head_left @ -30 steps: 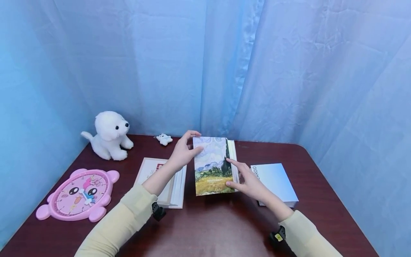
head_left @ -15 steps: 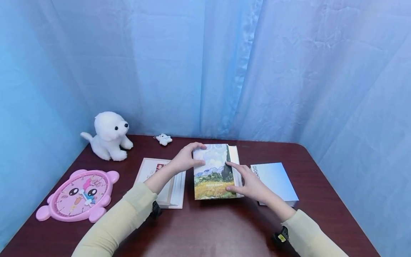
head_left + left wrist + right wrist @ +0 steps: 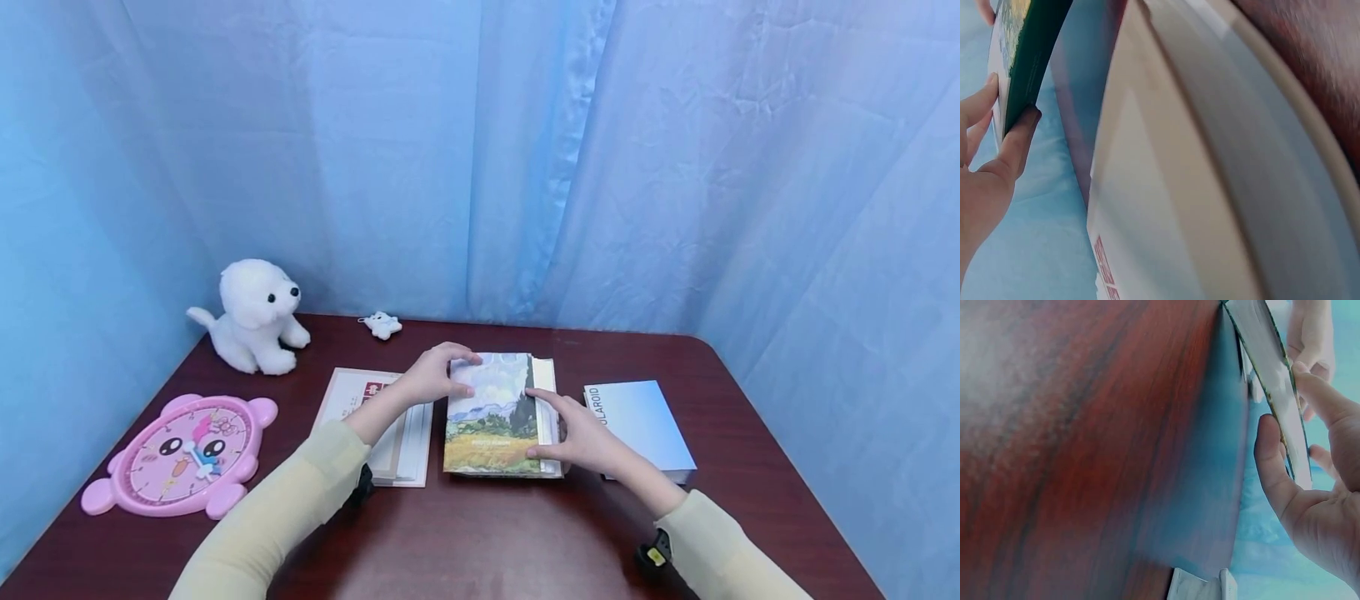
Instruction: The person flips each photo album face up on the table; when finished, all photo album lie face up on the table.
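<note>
A photo album [image 3: 491, 421] with a painted landscape cover sits between both hands near the middle of the table. My left hand [image 3: 431, 377] grips its upper left side; in the left wrist view the fingers [image 3: 1022, 134] lie along the dark green spine. On the right, my right hand [image 3: 585, 435] holds the page side, where white page edges show beyond the cover. The right wrist view has the thumb and fingers on opposite covers of the album [image 3: 1272, 362], the lower fingers tucked underneath. The album is tilted close over the tabletop.
Left of the album lies a beige-white book [image 3: 411, 446] with red marks, partly under my left forearm. A white-blue box-like volume lettered POLAROID [image 3: 652, 425] lies right. A pink clock [image 3: 187, 454], white plush dog [image 3: 258, 321] and small star charm [image 3: 382, 325] are farther left.
The album has come down toward the tabletop and nearer to me, lying flatter now. Both hands have moved with it and keep their hold; the other things stay in place.
</note>
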Tool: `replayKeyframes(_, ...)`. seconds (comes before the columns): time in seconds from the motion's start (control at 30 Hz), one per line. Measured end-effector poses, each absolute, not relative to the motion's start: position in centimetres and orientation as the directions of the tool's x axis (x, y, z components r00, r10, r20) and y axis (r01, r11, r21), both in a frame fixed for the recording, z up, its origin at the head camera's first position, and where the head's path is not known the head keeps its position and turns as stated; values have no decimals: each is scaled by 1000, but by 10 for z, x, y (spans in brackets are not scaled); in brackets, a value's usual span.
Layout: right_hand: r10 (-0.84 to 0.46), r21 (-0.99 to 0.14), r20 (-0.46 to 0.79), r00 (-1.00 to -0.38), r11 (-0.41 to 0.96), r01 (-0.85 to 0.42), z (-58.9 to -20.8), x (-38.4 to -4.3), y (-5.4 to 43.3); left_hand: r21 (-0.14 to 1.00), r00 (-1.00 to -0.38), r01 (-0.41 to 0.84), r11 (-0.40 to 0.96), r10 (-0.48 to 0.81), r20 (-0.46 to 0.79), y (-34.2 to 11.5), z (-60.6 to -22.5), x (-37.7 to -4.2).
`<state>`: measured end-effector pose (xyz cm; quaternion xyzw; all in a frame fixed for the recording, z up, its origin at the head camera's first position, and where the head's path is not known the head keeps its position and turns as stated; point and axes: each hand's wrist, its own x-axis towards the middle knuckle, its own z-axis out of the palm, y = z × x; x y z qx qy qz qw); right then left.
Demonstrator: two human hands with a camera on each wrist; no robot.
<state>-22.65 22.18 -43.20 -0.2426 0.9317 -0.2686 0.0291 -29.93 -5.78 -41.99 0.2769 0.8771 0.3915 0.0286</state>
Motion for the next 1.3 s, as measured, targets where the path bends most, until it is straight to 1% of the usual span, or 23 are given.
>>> replayKeyframes(0.1,-471,-513,67,-880,740,-435,-433,-227,222,674,-836,486,556,522,172,-59,-423,-302)
replayKeyframes(0.23,-477,-486,51,-877,755,-440,-437,-229,223,657,-833,481,580,536,136,-62,-426,-306)
replayKeyframes(0.33,-481,-465,19,-877,772,-434,-441,-230,223,666,-827,466,582,554,95,-64,-427,-307)
replayKeyframes(0.43,-477,-467,-22,-879,782,-413,-445,-230,222,672,-814,462,578,578,62,-66,-428,-308)
replayKeyframes(0.6,-483,-461,-36,-875,785,-414,-449,-230,221,673,-803,460,579,595,37,-67,-429,-308)
replayKeyframes(0.87,-530,-459,-55,-846,766,-450,-451,-231,222,661,-816,446,603,578,23,-67,-433,-307)
replayKeyframes(1.1,-522,-462,-69,-850,772,-437,-447,-231,220,668,-838,401,626,546,-9,-66,-431,-306)
replayKeyframes(1.3,-544,-467,-47,-838,754,-463,-443,-231,221,645,-855,381,662,517,-26,-65,-430,-305)
